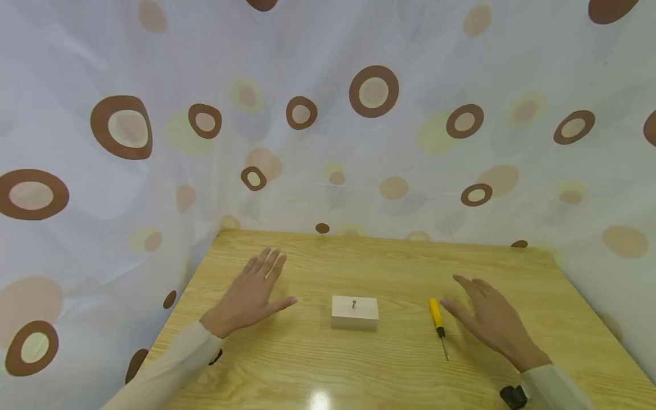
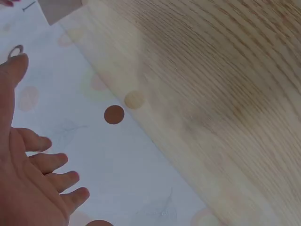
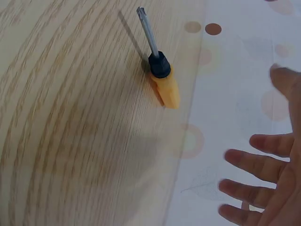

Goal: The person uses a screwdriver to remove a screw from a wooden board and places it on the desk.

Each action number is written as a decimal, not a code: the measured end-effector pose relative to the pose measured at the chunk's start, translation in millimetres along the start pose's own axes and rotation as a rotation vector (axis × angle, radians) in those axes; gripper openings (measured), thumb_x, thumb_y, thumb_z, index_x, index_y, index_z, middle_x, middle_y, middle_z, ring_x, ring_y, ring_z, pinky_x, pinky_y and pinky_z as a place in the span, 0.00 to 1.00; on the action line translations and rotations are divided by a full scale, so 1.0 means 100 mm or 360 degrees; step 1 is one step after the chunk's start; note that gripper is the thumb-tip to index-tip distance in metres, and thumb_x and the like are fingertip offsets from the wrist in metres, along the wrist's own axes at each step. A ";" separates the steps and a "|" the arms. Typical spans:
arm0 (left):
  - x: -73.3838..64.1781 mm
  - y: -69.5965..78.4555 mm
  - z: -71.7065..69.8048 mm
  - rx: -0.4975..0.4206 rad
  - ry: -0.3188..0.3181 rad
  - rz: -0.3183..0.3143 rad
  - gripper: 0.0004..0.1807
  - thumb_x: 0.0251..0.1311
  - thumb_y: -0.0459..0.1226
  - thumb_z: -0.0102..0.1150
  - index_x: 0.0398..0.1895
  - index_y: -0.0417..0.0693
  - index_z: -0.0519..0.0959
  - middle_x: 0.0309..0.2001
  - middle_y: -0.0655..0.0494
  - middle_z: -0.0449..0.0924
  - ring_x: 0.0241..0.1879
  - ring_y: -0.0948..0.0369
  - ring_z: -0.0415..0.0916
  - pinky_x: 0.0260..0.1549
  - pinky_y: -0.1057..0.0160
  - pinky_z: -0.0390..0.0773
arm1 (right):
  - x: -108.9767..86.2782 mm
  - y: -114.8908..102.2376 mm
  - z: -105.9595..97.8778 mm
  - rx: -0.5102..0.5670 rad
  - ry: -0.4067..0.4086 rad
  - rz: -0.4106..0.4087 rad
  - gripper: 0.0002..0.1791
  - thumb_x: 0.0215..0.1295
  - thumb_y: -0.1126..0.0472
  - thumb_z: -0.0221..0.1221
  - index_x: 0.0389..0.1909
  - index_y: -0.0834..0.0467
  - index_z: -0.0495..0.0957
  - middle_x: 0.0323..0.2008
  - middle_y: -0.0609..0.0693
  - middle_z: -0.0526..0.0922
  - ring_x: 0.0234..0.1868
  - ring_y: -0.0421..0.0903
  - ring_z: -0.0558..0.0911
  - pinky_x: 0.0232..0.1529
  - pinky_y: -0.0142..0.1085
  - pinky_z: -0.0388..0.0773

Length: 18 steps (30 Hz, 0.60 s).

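A pale rectangular block sits near the middle of the table, with a screw standing up from its top face. To its right lies a screwdriver with a yellow handle and black collar, its metal tip toward the near edge. My left hand is left of the block, palm down, fingers extended and holding nothing. My right hand is just right of the screwdriver, fingers extended, its thumb close to the yellow handle. In the right wrist view the screwdriver lies apart from the fingers.
The wood-grain table ends at the back against a white curtain printed with brown and beige circles. More of that curtain hangs along the left and right sides. Dark bands with small devices show at the wrists.
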<state>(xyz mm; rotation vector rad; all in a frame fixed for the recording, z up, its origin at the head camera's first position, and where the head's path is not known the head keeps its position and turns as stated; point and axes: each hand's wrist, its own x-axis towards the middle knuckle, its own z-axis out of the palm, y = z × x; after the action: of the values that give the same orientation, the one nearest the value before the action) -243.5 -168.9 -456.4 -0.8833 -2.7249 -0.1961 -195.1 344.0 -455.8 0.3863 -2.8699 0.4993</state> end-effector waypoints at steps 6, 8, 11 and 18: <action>0.04 0.11 -0.01 -0.0370 0.0049 -0.0061 0.41 0.70 0.59 0.58 0.74 0.38 0.68 0.69 0.39 0.72 0.66 0.43 0.72 0.61 0.41 0.74 | 0.02 -0.03 0.02 -0.0008 0.0002 0.0047 0.34 0.77 0.38 0.53 0.66 0.63 0.74 0.50 0.60 0.86 0.49 0.63 0.82 0.41 0.60 0.80; 0.06 0.14 0.00 -0.0483 0.0018 -0.0119 0.39 0.70 0.58 0.59 0.73 0.41 0.70 0.67 0.42 0.74 0.63 0.46 0.75 0.59 0.43 0.76 | 0.03 -0.05 0.03 0.0013 0.0003 0.0061 0.33 0.77 0.39 0.54 0.64 0.64 0.75 0.47 0.58 0.86 0.46 0.60 0.83 0.39 0.58 0.80; 0.08 0.18 0.02 -0.0608 -0.0028 -0.0177 0.37 0.70 0.58 0.59 0.73 0.45 0.72 0.66 0.47 0.76 0.58 0.50 0.79 0.54 0.48 0.80 | 0.03 -0.07 0.04 0.0055 0.0001 0.0084 0.31 0.77 0.40 0.55 0.61 0.64 0.77 0.43 0.55 0.87 0.40 0.53 0.84 0.37 0.53 0.81; 0.15 0.24 0.12 -0.0730 -0.0091 -0.0110 0.36 0.70 0.58 0.60 0.69 0.43 0.75 0.61 0.48 0.80 0.46 0.55 0.82 0.41 0.56 0.82 | 0.04 -0.10 0.08 0.0150 -0.0032 0.0124 0.28 0.77 0.41 0.55 0.56 0.63 0.79 0.37 0.49 0.86 0.33 0.41 0.81 0.31 0.42 0.80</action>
<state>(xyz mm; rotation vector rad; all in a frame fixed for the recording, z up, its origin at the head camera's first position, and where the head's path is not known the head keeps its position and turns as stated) -243.4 -138.7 -462.0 -0.9140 -2.8121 -0.8479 -197.4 331.0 -459.3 0.2965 -2.8974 0.6495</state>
